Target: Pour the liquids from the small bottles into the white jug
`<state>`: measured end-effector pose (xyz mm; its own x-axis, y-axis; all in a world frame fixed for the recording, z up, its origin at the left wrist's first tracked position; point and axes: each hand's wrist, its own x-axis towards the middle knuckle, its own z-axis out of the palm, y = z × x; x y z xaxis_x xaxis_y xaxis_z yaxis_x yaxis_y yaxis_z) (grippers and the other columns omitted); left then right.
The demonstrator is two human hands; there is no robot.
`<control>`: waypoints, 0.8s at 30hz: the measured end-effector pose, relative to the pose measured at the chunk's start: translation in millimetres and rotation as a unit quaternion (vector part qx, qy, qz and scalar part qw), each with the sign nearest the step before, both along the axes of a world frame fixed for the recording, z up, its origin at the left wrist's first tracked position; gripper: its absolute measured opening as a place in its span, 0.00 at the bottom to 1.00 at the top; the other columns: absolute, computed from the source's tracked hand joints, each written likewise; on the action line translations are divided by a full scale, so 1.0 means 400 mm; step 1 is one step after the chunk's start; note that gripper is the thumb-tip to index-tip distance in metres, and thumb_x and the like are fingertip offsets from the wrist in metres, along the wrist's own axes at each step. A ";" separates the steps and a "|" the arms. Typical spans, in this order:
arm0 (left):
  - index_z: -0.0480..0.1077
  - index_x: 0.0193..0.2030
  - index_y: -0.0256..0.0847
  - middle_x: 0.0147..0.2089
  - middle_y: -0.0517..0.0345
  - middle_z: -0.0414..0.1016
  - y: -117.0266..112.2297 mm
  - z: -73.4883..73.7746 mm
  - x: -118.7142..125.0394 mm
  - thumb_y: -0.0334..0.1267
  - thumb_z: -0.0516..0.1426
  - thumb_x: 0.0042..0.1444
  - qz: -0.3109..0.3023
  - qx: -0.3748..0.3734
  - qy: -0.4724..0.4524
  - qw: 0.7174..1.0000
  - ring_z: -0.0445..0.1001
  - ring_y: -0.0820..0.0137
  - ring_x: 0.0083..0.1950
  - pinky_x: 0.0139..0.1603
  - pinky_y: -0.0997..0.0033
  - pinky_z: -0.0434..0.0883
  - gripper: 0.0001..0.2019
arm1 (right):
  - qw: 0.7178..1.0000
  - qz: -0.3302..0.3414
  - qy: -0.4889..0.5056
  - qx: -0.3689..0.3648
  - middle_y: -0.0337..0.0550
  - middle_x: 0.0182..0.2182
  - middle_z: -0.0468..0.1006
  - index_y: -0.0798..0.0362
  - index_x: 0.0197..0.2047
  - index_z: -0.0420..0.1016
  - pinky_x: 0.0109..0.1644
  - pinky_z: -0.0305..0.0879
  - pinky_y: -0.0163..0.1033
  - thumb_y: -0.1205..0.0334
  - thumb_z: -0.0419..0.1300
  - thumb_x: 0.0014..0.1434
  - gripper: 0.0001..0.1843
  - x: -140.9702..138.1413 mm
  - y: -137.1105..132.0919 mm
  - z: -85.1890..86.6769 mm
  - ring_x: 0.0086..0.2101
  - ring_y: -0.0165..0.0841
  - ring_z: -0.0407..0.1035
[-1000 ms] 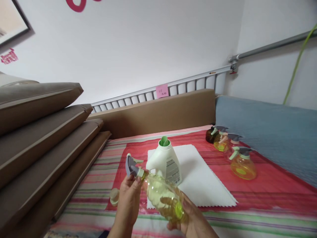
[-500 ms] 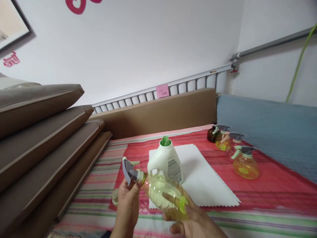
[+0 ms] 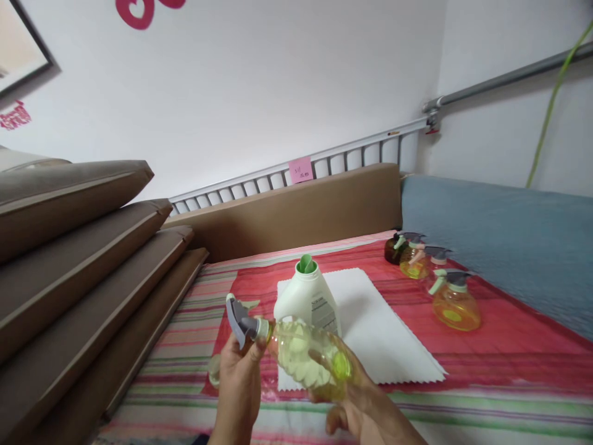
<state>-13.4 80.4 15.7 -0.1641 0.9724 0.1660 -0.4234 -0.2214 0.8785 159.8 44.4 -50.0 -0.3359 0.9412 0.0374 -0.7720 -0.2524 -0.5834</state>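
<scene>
A clear spray bottle (image 3: 303, 358) with pale yellow-green liquid lies tilted in both my hands, its grey trigger head (image 3: 238, 318) pointing up and left. My left hand (image 3: 238, 386) grips the neck just below the trigger head. My right hand (image 3: 364, 405) cups the round base from underneath. Right behind the bottle stands a white jug (image 3: 308, 300) with an open green spout, on a white cloth (image 3: 384, 337).
Several small spray bottles (image 3: 454, 303) with orange or dark liquid stand in a row at the right on the red striped cover (image 3: 509, 352). A small round cap (image 3: 214, 369) lies left of my hand. Stacked brown cushions (image 3: 83, 259) rise at the left; a blue blanket (image 3: 500, 241) lies at the right.
The bottle has shifted slightly left and turned a little in my hands. My right hand has slid further under the base. The view has drifted slightly.
</scene>
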 end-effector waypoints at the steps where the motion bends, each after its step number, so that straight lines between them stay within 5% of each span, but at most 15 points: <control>1: 0.74 0.37 0.40 0.34 0.56 0.77 0.000 0.000 0.000 0.40 0.67 0.39 -0.008 -0.003 0.002 1.000 0.74 0.63 0.42 0.53 0.57 0.66 0.16 | 1.000 -0.017 -0.015 0.002 0.48 0.53 0.70 0.38 0.59 0.49 0.24 0.69 0.35 0.51 0.71 0.41 0.47 0.002 -0.001 -0.001 0.33 0.36 0.74; 5: 0.75 0.38 0.40 0.35 0.54 0.77 -0.004 0.004 0.002 0.38 0.67 0.41 -0.065 -0.011 0.004 0.998 0.74 0.61 0.44 0.52 0.58 0.66 0.15 | 0.989 0.101 -0.042 -0.095 0.52 0.28 0.79 0.57 0.54 0.60 0.16 0.56 0.26 0.34 0.51 0.54 0.37 0.008 -0.006 -0.009 0.13 0.22 0.62; 8: 0.75 0.37 0.40 0.35 0.54 0.77 -0.003 0.003 -0.001 0.38 0.67 0.40 -0.049 -0.005 -0.001 0.999 0.74 0.61 0.45 0.52 0.59 0.66 0.15 | 0.974 0.195 -0.017 -0.116 0.54 0.30 0.79 0.60 0.48 0.68 0.17 0.57 0.26 0.26 0.46 0.48 0.44 0.006 0.003 -0.029 0.17 0.25 0.68; 11: 0.75 0.36 0.41 0.35 0.56 0.77 0.000 -0.004 -0.006 0.38 0.66 0.41 -0.033 -0.001 0.006 0.999 0.74 0.63 0.45 0.54 0.60 0.65 0.13 | 0.996 0.083 -0.007 -0.043 0.47 0.45 0.76 0.45 0.55 0.60 0.23 0.68 0.33 0.38 0.68 0.38 0.44 0.002 0.015 -0.048 0.32 0.38 0.75; 13: 0.75 0.37 0.41 0.35 0.56 0.77 0.000 -0.007 -0.008 0.38 0.66 0.42 -0.047 -0.007 0.009 0.999 0.74 0.63 0.46 0.54 0.60 0.65 0.13 | 0.999 0.017 -0.016 -0.026 0.45 0.44 0.77 0.41 0.58 0.54 0.20 0.68 0.32 0.46 0.71 0.38 0.47 0.000 0.017 -0.051 0.27 0.35 0.75; 15: 0.75 0.38 0.41 0.35 0.55 0.78 -0.001 -0.008 -0.007 0.38 0.66 0.42 -0.066 -0.014 0.006 0.998 0.74 0.63 0.45 0.53 0.60 0.65 0.14 | 0.994 0.071 -0.019 -0.077 0.50 0.33 0.80 0.51 0.58 0.56 0.14 0.59 0.27 0.37 0.61 0.47 0.41 0.000 0.012 -0.041 0.15 0.26 0.67; 17: 0.75 0.38 0.40 0.34 0.54 0.78 -0.002 -0.008 -0.006 0.38 0.66 0.41 -0.068 -0.013 0.001 0.998 0.74 0.62 0.44 0.52 0.59 0.66 0.15 | 0.980 0.144 -0.004 -0.137 0.54 0.29 0.80 0.58 0.55 0.61 0.14 0.56 0.25 0.31 0.50 0.51 0.42 0.002 0.004 -0.026 0.13 0.23 0.65; 21: 0.75 0.39 0.40 0.35 0.54 0.78 -0.003 -0.008 -0.006 0.38 0.67 0.40 -0.047 -0.011 0.004 0.999 0.75 0.62 0.44 0.51 0.60 0.67 0.16 | 0.996 0.031 0.002 -0.080 0.46 0.41 0.79 0.44 0.56 0.58 0.20 0.66 0.29 0.43 0.70 0.39 0.44 0.002 -0.003 -0.009 0.25 0.32 0.74; 24: 0.76 0.37 0.40 0.35 0.53 0.78 -0.007 -0.007 -0.008 0.38 0.67 0.40 -0.056 -0.017 0.013 0.998 0.74 0.61 0.44 0.51 0.60 0.67 0.15 | 0.988 0.119 -0.005 -0.103 0.51 0.31 0.81 0.54 0.52 0.64 0.14 0.56 0.24 0.36 0.60 0.48 0.36 0.000 -0.002 -0.012 0.14 0.24 0.65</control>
